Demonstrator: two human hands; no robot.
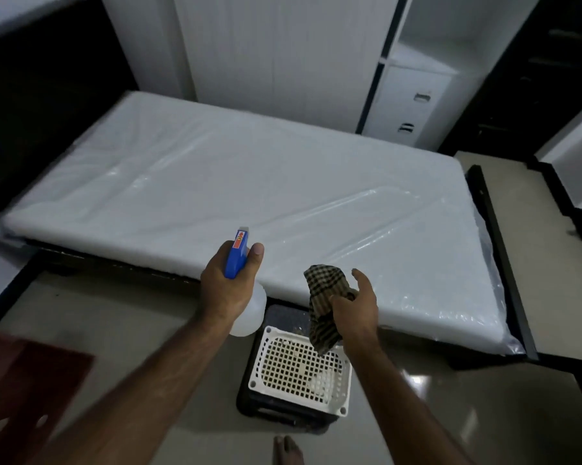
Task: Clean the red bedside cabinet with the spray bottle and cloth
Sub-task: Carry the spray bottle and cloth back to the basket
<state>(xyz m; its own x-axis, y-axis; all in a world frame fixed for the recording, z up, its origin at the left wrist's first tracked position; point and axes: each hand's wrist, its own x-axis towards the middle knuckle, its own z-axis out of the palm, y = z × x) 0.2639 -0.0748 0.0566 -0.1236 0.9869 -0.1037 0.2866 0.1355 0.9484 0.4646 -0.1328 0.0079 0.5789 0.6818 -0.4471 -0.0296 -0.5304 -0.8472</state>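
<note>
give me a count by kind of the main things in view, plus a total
spray bottle: 1
cloth: 1
red cabinet: 1
white basket: 1
mattress: 1
total: 5

We see a dim, bluish room. Glare streaks the plastic-wrapped mattress (249, 182), and a bright spot shines on the floor (415, 380). Straight edges bow outward, and the red cabinet (24, 391) at lower left is blurred.
</note>
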